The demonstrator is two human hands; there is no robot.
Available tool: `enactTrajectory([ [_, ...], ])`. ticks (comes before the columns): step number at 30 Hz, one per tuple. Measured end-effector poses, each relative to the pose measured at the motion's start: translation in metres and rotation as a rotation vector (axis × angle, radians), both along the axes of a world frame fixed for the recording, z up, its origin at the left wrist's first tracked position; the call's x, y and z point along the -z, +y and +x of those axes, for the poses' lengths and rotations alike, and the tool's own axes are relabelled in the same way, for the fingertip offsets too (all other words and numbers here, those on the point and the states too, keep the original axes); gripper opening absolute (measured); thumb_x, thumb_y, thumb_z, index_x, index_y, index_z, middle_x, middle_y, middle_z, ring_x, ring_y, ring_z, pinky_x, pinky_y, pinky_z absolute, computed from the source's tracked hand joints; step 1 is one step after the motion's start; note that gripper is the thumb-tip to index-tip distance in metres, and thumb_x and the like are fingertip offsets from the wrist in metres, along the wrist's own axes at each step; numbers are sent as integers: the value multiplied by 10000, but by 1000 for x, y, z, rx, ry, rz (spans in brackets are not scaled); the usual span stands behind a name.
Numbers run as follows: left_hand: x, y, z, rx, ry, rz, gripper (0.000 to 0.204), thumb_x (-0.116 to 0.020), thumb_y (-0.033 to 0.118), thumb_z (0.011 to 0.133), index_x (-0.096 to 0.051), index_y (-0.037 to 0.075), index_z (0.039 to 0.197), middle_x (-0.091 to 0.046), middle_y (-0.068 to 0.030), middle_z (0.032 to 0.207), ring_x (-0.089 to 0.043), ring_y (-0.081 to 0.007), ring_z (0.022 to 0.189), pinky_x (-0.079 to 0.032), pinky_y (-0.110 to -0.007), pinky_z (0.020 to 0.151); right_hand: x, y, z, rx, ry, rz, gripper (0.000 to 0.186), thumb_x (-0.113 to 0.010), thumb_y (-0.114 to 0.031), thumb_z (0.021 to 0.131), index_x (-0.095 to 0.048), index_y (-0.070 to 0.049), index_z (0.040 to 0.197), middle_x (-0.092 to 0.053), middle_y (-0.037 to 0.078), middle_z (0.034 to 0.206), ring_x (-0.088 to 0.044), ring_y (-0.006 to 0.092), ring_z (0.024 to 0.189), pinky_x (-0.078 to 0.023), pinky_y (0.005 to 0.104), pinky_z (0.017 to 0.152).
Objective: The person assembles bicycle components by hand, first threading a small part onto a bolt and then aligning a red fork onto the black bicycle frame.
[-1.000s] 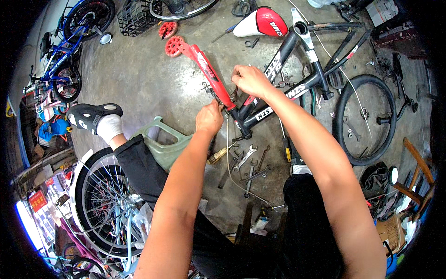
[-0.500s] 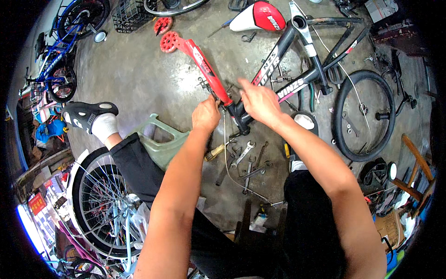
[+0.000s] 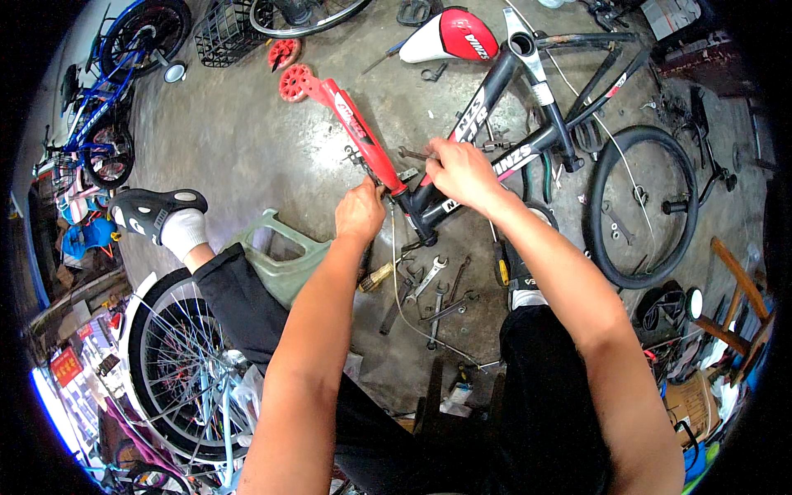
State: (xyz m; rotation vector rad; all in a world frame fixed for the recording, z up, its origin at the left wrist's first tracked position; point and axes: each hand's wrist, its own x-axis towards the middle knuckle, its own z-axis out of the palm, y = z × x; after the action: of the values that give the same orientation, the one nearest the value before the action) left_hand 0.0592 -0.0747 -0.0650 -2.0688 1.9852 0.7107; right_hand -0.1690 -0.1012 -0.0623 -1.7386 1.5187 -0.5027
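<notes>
The right hand, at one o'clock, has its fingers pinched closed on the near end of a spanner-like tool, whose free end points to nine. With so short a grip, the tool could slip or twist if it meets resistance, and knuckles could strike the black frame just beside them. The left hand, at eleven, is curled in against the foot of the red fork; its fingertips are hidden, so I cannot tell how tightly they close or on what. The fork joins the frame near twelve and runs toward eleven; uneven pressure there could swing it sideways. The loose pale cable passing down toward five could snag on the scattered spanners. Compared with half a second ago, the right forefinger, then extended and blurred, is now bent to the tool, which shows clearly; the left hand keeps its place by the fork.
</notes>
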Motion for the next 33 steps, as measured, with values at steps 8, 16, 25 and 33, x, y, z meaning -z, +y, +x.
enactTrajectory([
  [8, 1, -2, -2, -23, -60, 49, 274, -545, 290, 1016, -598, 38, 1108, -691, -312, 993, -665, -503, 967, -523, -593, 844, -9, -38, 3, -153, -108, 271, 332, -604, -274, 882, -743, 15, 972, -736, 214, 843, -737, 345, 861, -555, 439, 803],
  [16, -1, -3, -1, -3, -40, 44, 289, -540, 310, 1023, -604, 41, 1106, -697, -290, 1028, -661, -503, 980, -519, -591, 847, 12, -73, 31, -151, -322, 511, 344, -598, -299, 902, -663, 30, 984, -641, 113, 644, -605, 197, 560, -438, 369, 524],
  [25, -3, -7, -3, -16, -87, 121, 302, -530, 316, 1017, -604, 39, 1111, -710, -296, 1044, -687, -486, 1002, -535, -584, 874, 27, -86, 63, 206, -485, 624, 685, -550, -560, 980, -714, 100, 1059, -738, 253, 959, -725, 327, 900, -529, 458, 818],
  [33, -2, -6, -1, -1, -53, 79, 308, -535, 324, 1022, -618, 51, 1137, -702, -311, 1002, -671, -508, 981, -526, -593, 855, 46, -104, 84, 186, -282, 527, 648, -511, -516, 1000, -696, 81, 1169, -670, 332, 1182, -671, 425, 1124, -508, 492, 979],
])
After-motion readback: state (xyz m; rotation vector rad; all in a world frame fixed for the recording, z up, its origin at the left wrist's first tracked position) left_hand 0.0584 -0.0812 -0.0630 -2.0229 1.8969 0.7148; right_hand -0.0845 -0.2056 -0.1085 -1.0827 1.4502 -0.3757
